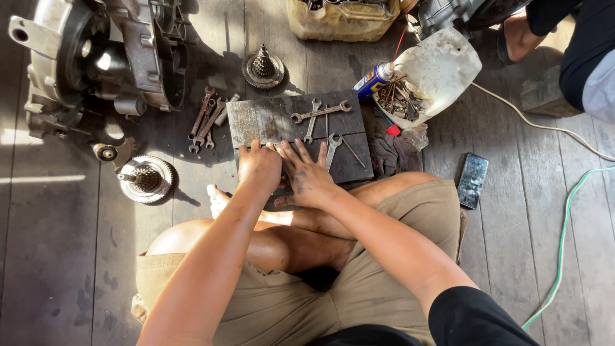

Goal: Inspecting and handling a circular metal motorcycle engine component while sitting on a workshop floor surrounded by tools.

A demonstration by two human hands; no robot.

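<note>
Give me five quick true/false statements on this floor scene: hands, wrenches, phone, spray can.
1. Both hands rest on the dark board, the left hand beside the right hand. True.
2. The right hand grips a wrench. False: its fingers lie flat; the wrenches on the board lie untouched.
3. The phone lies on the floor on the person's right. True.
4. The spray can stands upright on the board. False: it lies tilted against the cut plastic jug.
5. More wrenches lie on the floor left of the board. True.
</note>
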